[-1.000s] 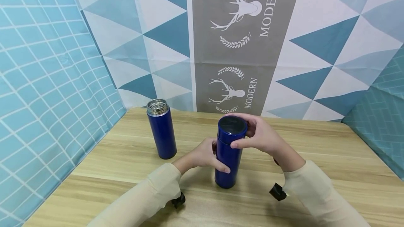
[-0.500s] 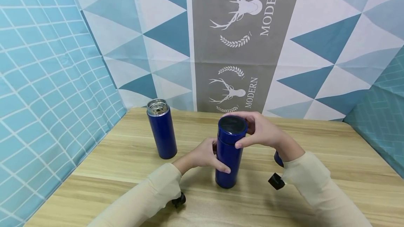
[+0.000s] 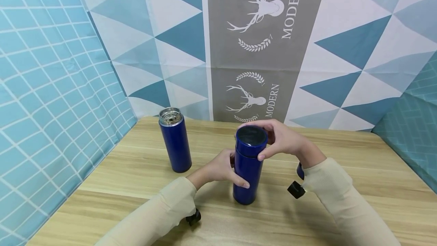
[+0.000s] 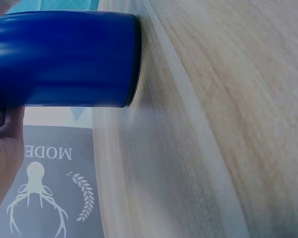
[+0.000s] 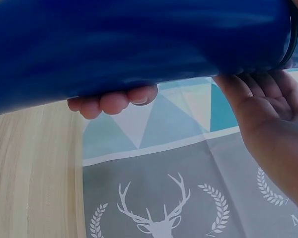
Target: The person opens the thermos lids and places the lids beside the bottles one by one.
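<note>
A blue thermos bottle (image 3: 246, 175) stands upright on the wooden table in the head view, its dark-topped lid (image 3: 252, 139) on its mouth. My left hand (image 3: 223, 168) grips the bottle's body from the left, thumb across the front. Around the lid, my right hand (image 3: 281, 139) holds from the right, thumb in front and fingers behind. The left wrist view shows the bottle's base (image 4: 131, 59) at the tabletop. In the right wrist view, fingertips (image 5: 114, 101) of the left hand show past the bottle's body.
A second blue thermos bottle (image 3: 175, 143), lidless with a steel mouth, stands to the left. Partly hidden behind the right wrist is a small dark blue object (image 3: 300, 171) on the table (image 3: 112, 185). A patterned cloth backdrop (image 3: 252, 60) rises behind the table's far edge.
My right hand has turned slightly around the lid, its thumb shifting rightward. The right forearm has moved a little up and left, uncovering more of the blue object. The left hand stays put.
</note>
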A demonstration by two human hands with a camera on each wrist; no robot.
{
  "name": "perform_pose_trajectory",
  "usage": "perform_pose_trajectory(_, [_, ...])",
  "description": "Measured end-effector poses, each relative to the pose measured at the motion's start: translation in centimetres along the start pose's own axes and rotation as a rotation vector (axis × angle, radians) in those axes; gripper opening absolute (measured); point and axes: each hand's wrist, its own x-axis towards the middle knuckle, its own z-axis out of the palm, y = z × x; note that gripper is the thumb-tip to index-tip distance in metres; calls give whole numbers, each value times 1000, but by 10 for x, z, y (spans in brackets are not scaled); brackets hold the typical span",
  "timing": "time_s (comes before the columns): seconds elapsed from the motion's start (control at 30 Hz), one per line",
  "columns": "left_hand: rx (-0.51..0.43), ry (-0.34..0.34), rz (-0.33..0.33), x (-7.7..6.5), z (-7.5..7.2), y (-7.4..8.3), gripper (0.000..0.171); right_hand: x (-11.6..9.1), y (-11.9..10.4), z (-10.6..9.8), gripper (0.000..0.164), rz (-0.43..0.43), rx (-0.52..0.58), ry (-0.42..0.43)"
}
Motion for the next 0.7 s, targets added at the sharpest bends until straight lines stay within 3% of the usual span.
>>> perform_pose_trajectory(0.27, [8,9,5,0,0,-1,61,5,2,-4,70,-8,50,-66])
perform_pose_trajectory(0.5, [11,19,-7,-1,1,-1,61,7,3,-6,81,-43,78,-167])
perform_pose_trajectory(0.6, [5,22,-18,-1,2,-1,61,4,4,-3,84,-49,82,-164])
perform_pose_trajectory(0.7, [1,24,-15,-1,2,0,60,-2,2,1,83,-41,58,-89])
